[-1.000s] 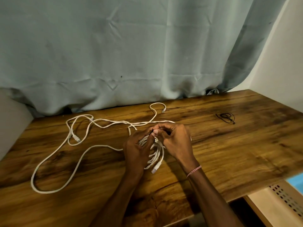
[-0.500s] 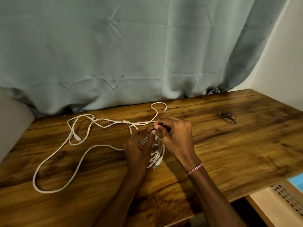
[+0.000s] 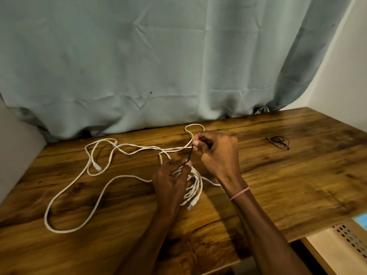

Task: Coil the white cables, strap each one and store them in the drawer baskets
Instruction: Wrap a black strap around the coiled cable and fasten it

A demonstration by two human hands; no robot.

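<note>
A person's left hand (image 3: 170,181) is pinching the lower end of a thin black strap (image 3: 190,154) while lying over a coiled white cable (image 3: 193,187) near the middle of the wooden table (image 3: 278,185). The right hand (image 3: 218,153), fingers curled, is gripping the strap's upper end just behind the coil, holding it taut and slanted. The coil is resting on the tabletop, one connector pointing toward the front edge. A loose white cable (image 3: 79,187) is sprawling in wide loops across the table's left half. A second black strap (image 3: 278,140) is lying near the back right corner. A perforated drawer basket (image 3: 345,241) is showing below the front right corner, and a grey-green curtain (image 3: 158,56) is hanging behind the back edge.
</note>
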